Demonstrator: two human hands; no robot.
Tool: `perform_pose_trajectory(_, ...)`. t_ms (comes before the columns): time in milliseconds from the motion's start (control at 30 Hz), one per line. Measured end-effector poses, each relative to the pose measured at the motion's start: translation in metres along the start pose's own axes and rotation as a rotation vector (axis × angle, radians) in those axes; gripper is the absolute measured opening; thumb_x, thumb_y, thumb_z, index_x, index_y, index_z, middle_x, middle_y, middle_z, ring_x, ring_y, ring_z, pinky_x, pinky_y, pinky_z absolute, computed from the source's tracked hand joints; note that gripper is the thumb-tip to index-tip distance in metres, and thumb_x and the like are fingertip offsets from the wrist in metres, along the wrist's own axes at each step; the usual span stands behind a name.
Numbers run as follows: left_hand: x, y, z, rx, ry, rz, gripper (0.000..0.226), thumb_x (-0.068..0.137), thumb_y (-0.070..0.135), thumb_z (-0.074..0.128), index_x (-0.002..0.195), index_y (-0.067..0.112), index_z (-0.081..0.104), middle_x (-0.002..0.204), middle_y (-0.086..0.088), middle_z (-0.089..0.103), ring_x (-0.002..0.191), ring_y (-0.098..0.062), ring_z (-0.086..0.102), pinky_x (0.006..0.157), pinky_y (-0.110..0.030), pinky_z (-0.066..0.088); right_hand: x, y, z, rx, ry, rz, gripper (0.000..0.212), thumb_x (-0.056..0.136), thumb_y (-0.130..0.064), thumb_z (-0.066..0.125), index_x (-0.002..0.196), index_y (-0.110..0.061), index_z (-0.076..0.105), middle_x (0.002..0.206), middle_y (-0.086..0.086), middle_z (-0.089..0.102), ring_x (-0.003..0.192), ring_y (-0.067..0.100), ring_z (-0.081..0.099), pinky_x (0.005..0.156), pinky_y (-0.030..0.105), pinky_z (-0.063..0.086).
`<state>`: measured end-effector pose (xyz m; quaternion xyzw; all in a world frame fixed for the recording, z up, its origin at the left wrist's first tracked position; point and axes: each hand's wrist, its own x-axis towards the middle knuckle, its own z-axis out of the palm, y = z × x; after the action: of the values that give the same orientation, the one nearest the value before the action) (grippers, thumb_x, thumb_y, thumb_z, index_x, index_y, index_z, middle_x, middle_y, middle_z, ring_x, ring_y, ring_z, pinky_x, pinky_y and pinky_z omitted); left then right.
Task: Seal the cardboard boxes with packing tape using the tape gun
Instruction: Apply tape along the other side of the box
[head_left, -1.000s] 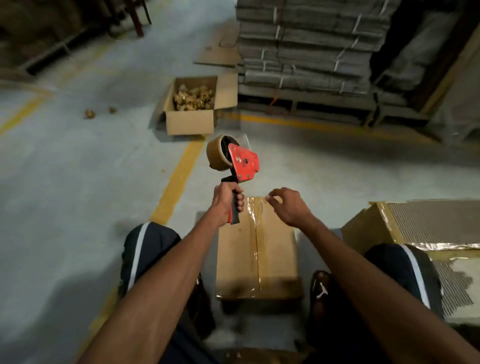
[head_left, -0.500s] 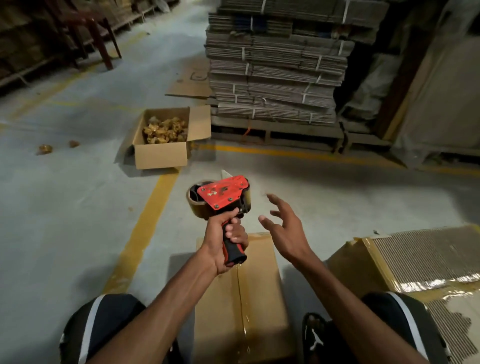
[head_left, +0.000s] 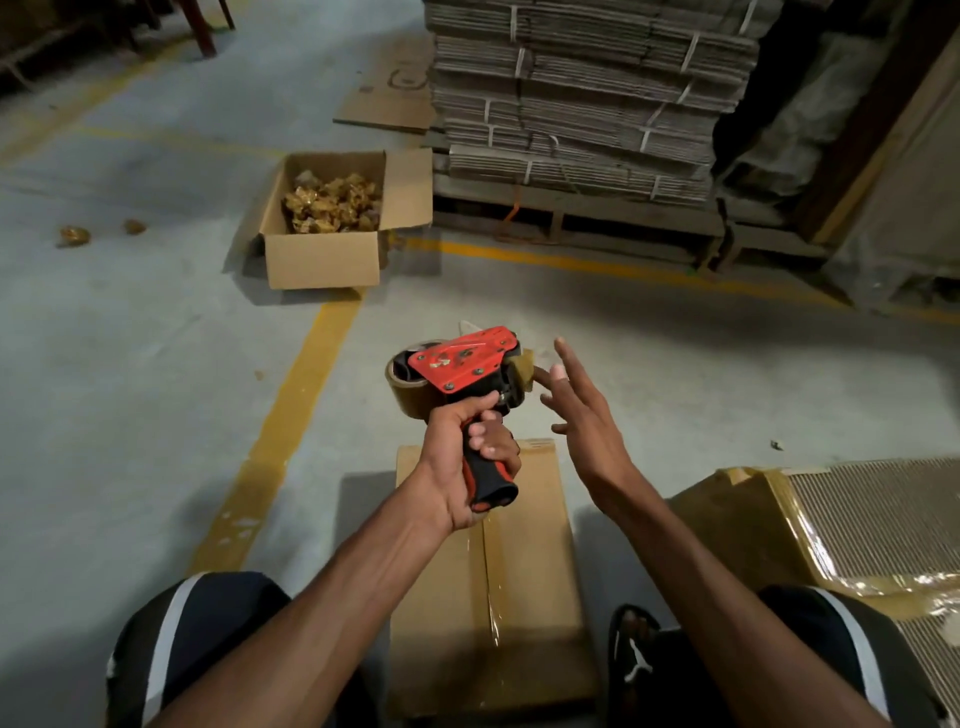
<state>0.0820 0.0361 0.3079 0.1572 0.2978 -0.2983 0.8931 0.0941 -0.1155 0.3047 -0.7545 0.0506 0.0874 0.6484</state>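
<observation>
- Since half a second ago, the right hand (head_left: 582, 415) comes closer to the tape gun (head_left: 460, 371); one straight finger now touches the loose tape end (head_left: 523, 368) at 3 o'clock of the gun.
- The left hand (head_left: 467, 457) grips the handle with curled fingers; the right hand is spread and holds nothing.
- The gun hangs in the air above the far end of the cardboard box (head_left: 524, 571), which lies between the knees with tape already along its seam.
- I judge the gun stiff and rather light, best held by the handle; its toothed blade could cut.
- The tape end is thin and sticky, so pinch only its free edge.
- An open box (head_left: 322, 260) stands at 11 o'clock.
</observation>
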Motion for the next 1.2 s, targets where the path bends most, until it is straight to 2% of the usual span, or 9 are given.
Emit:
perform_pose_trajectory(133, -0.001, 0.006, -0.005, -0.024, 0.045, 0.008, 0.028, 0.088, 0.017, 0.064, 0.065, 0.014, 0.048, 0.047, 0.008, 0.037, 0.035, -0.006, 0.035, 0.035, -0.019, 0.037, 0.0, 0.0, -0.005, -0.016, 0.067, 0.018, 0.068, 0.098, -0.066, 0.031, 0.159, -0.037, 0.032, 0.113, -0.025, 0.07, 0.126, 0.016, 0.058, 0.111, 0.048, 0.041)
perform_pose_trajectory(333, -0.004, 0.013, -0.009, -0.014, 0.094, 0.043, 0.026, 0.083, 0.015, 0.066, 0.064, 0.014, 0.047, 0.048, 0.008, 0.036, 0.036, -0.006, 0.035, 0.034, -0.019, 0.036, 0.002, 0.002, -0.01, -0.003, 0.064, 0.052, 0.053, 0.107, -0.058, 0.028, 0.143, -0.029, 0.053, 0.106, -0.012, 0.078, 0.112, 0.018, 0.067, 0.099, 0.049, 0.051)
perform_pose_trajectory(500, -0.006, 0.015, -0.011, 0.025, 0.112, 0.04, 0.029, 0.088, 0.017, 0.064, 0.064, 0.015, 0.048, 0.048, 0.008, 0.037, 0.036, -0.006, 0.035, 0.034, -0.019, 0.037, 0.003, 0.0, -0.008, 0.02, 0.081, 0.07, 0.046, 0.109, -0.052, 0.036, 0.114, -0.027, 0.073, 0.08, 0.002, 0.072, 0.095, 0.024, 0.073, 0.087, 0.047, 0.052)
perform_pose_trajectory(600, -0.006, 0.014, -0.011, 0.042, 0.116, 0.034, 0.03, 0.089, 0.018, 0.063, 0.063, 0.015, 0.048, 0.048, 0.008, 0.037, 0.036, -0.006, 0.036, 0.035, -0.018, 0.036, 0.002, 0.001, -0.01, 0.01, 0.09, 0.058, 0.038, 0.109, -0.046, 0.043, 0.107, -0.029, 0.076, 0.079, 0.006, 0.068, 0.099, 0.034, 0.07, 0.081, 0.043, 0.05)
perform_pose_trajectory(767, -0.004, 0.013, -0.011, 0.05, 0.125, 0.028, 0.03, 0.088, 0.018, 0.064, 0.063, 0.015, 0.048, 0.047, 0.008, 0.037, 0.036, -0.006, 0.035, 0.035, -0.018, 0.035, 0.001, 0.001, -0.011, -0.026, 0.087, 0.065, 0.029, 0.109, -0.034, 0.049, 0.102, -0.026, 0.076, 0.079, 0.006, 0.067, 0.092, 0.031, 0.069, 0.078, 0.039, 0.048)
perform_pose_trajectory(900, -0.004, 0.011, -0.009, 0.066, 0.132, 0.029, 0.028, 0.083, 0.016, 0.065, 0.062, 0.014, 0.048, 0.046, 0.008, 0.037, 0.035, -0.006, 0.035, 0.034, -0.018, 0.036, -0.001, 0.0, -0.01, -0.041, 0.136, 0.074, 0.026, 0.107, -0.03, 0.053, 0.1, -0.02, 0.076, 0.083, 0.006, 0.069, 0.083, 0.017, 0.067, 0.064, 0.017, 0.049)
perform_pose_trajectory(967, -0.005, 0.01, -0.009, 0.072, 0.13, 0.025, 0.027, 0.082, 0.016, 0.066, 0.062, 0.014, 0.048, 0.046, 0.008, 0.037, 0.035, -0.006, 0.035, 0.034, -0.018, 0.036, -0.001, 0.0, -0.011, -0.038, 0.174, 0.087, 0.029, 0.107, -0.03, 0.054, 0.093, -0.015, 0.075, 0.081, 0.006, 0.07, 0.08, 0.016, 0.066, 0.059, 0.014, 0.048)
perform_pose_trajectory(1100, -0.005, 0.011, -0.009, 0.101, 0.137, 0.023, 0.029, 0.087, 0.017, 0.064, 0.063, 0.014, 0.049, 0.046, 0.008, 0.037, 0.035, -0.006, 0.035, 0.034, -0.018, 0.035, -0.001, 0.0, -0.013, -0.058, 0.131, 0.144, 0.038, 0.105, -0.038, 0.056, 0.083, -0.009, 0.07, 0.074, 0.003, 0.067, 0.074, 0.017, 0.065, 0.065, 0.033, 0.045)
perform_pose_trajectory(1200, -0.004, 0.012, -0.009, 0.141, 0.142, 0.027, 0.03, 0.089, 0.019, 0.064, 0.063, 0.014, 0.049, 0.046, 0.009, 0.037, 0.035, -0.006, 0.034, 0.034, -0.018, 0.035, -0.002, 0.001, -0.014, -0.084, 0.091, 0.168, 0.04, 0.104, -0.039, 0.057, 0.078, -0.01, 0.068, 0.071, 0.003, 0.065, 0.071, 0.017, 0.064, 0.067, 0.037, 0.043)
